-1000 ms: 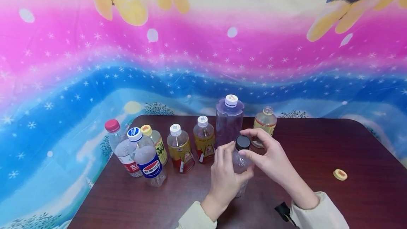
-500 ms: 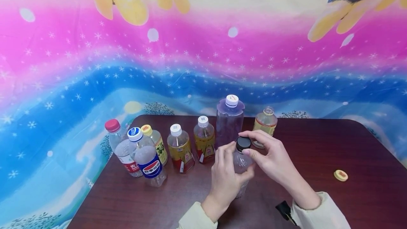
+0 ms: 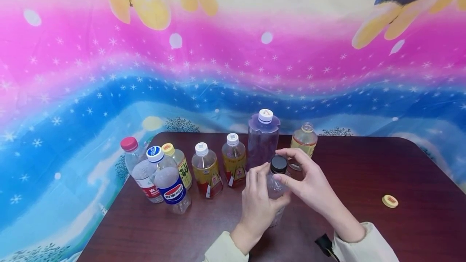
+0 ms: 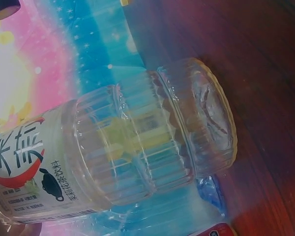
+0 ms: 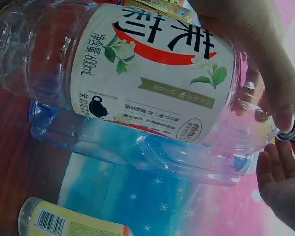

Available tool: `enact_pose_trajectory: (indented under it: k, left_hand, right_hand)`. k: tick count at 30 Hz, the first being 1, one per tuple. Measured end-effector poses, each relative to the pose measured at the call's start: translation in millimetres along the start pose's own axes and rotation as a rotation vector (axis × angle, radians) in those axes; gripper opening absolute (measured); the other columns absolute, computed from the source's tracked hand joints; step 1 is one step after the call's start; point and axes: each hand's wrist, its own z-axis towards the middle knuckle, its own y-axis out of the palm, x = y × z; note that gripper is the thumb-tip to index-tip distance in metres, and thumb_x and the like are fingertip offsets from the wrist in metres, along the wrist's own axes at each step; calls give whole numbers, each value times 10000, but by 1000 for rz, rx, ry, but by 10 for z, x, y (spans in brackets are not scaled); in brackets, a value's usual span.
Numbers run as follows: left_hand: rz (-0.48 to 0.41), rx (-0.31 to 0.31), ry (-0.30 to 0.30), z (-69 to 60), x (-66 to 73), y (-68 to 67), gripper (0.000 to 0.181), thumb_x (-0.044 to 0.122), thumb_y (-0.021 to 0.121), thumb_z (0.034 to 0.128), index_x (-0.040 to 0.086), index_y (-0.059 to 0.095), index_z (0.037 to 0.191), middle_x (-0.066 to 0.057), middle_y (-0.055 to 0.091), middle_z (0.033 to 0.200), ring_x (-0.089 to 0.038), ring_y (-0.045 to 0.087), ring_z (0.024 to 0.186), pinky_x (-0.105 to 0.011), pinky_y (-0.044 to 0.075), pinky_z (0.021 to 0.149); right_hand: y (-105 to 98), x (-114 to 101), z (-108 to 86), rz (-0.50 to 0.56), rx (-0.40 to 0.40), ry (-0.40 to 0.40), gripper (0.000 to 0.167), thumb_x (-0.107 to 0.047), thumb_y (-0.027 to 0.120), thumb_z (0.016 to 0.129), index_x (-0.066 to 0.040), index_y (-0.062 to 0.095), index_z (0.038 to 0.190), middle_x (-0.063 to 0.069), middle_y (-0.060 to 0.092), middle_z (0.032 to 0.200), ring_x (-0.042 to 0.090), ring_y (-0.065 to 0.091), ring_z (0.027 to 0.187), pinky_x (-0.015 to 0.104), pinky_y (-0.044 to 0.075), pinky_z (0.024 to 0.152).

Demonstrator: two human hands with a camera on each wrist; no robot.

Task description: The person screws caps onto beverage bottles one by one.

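Note:
A clear plastic bottle with a black cap stands upright over the table between my two hands. My left hand grips it around the upper body, fingers behind and thumb in front. My right hand pinches the cap from the side with thumb and fingertips. In the right wrist view the bottle's white label shows red and green artwork and a teapot print. Its ribbed lower part fills much of the left wrist view. The cap is still on the bottle's neck.
Several bottles stand along the left and back, among them a Pepsi bottle, a red-capped bottle and a large purple-tinted bottle. Behind my right hand is an uncapped bottle. A loose yellow cap lies on the table at the right.
My right thumb and fingers have shifted slightly about the black cap. The left hand keeps its hold, and the other bottles stay where they were.

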Motion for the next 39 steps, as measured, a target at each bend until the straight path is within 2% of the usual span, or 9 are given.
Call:
enact_pose_trajectory:
  k: [4, 9, 14, 21, 26, 29, 34, 39]
  left_hand:
    - [-3, -2, 1, 1, 0, -6, 695, 376, 824, 680, 59, 517, 1217, -71, 542, 1160, -150, 553, 986, -238, 548, 679]
    - [5, 16, 9, -2, -4, 4, 659, 400, 799, 700, 60, 529, 1196, -71, 550, 1157, -155, 560, 979, -240, 549, 661]
    - [11, 38, 27, -1, -11, 17, 645, 388, 797, 693, 58, 536, 1182, -67, 555, 1145, -159, 563, 971, -237, 545, 649]
    - [4, -3, -13, 5, 21, -15, 691, 402, 815, 681, 68, 520, 1209, -63, 542, 1171, -156, 552, 991, -248, 553, 672]
    - [3, -3, -18, 2, 23, -18, 706, 391, 834, 662, 66, 524, 1206, -65, 542, 1165, -155, 552, 986, -252, 553, 675]
    - [10, 3, -7, -3, 9, -11, 705, 392, 831, 668, 63, 523, 1210, -67, 541, 1159, -154, 551, 982, -244, 549, 677]
    - [16, 2, 3, -10, -8, -8, 703, 394, 826, 677, 65, 516, 1216, -68, 538, 1156, -149, 548, 980, -232, 545, 680]
    - [18, 7, -7, -7, 4, -7, 696, 398, 824, 668, 61, 523, 1197, -71, 542, 1158, -151, 550, 976, -242, 549, 676]
  right_hand:
    - [-31, 17, -15, 31, -73, -76, 433, 6, 634, 871, -33, 547, 1294, 115, 595, 1246, -92, 524, 1071, 72, 441, 900]
    - [-56, 14, -7, 86, -93, -106, 372, 23, 580, 901, 0, 566, 1272, 151, 607, 1197, -88, 555, 1064, 77, 472, 872]
    - [-57, 20, -2, 91, -64, -64, 382, 22, 627, 867, -25, 593, 1245, 120, 634, 1141, -73, 582, 1014, 108, 505, 826]
    - [-42, -11, 8, 73, -27, 27, 366, 8, 678, 834, -41, 616, 1192, 84, 652, 1073, -73, 590, 967, 127, 517, 802]
    - [-24, -25, 14, 57, -4, 71, 371, -7, 713, 809, -45, 612, 1164, 90, 642, 1044, -75, 577, 944, 115, 506, 815]
    - [-30, -7, 8, 26, -34, 45, 393, -32, 697, 834, -52, 590, 1211, 94, 637, 1108, -77, 567, 983, 105, 490, 846]
    - [-48, 32, 0, 61, -136, -59, 414, -36, 580, 922, -27, 515, 1331, 161, 594, 1275, -101, 536, 1097, 86, 455, 904]
    - [-60, 12, 8, 139, -144, -50, 388, -11, 571, 916, -10, 543, 1302, 208, 616, 1207, -93, 570, 1041, 93, 487, 844]
